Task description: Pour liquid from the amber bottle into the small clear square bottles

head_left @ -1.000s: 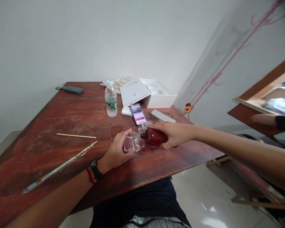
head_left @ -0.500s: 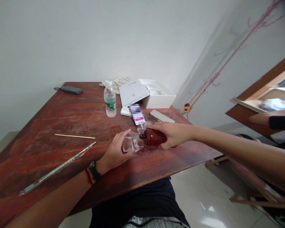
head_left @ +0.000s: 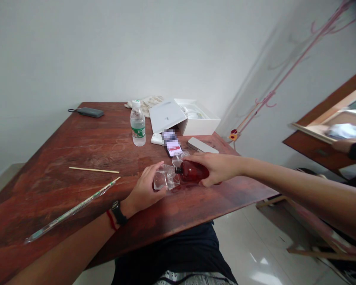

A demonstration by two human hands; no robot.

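Clasped in our right hand (head_left: 216, 168), its base hidden, the dark red bottle (head_left: 194, 171) is over the wooden table (head_left: 91, 146); our left hand (head_left: 144, 187) grasps a clear container (head_left: 163, 178), its inside hard to make out; the bottle's long axis runs crosswise, black neck (head_left: 178, 170) pointing left toward the container

Bottle (head_left: 195, 171) dark red, neck (head_left: 178, 170) black; table (head_left: 103, 134) reddish-brown; box (head_left: 198, 127) white.

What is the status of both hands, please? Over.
Left hand holding clear container. Right hand gripping red bottle, tipped, neck at container's edge. Another clear piece close behind neck.
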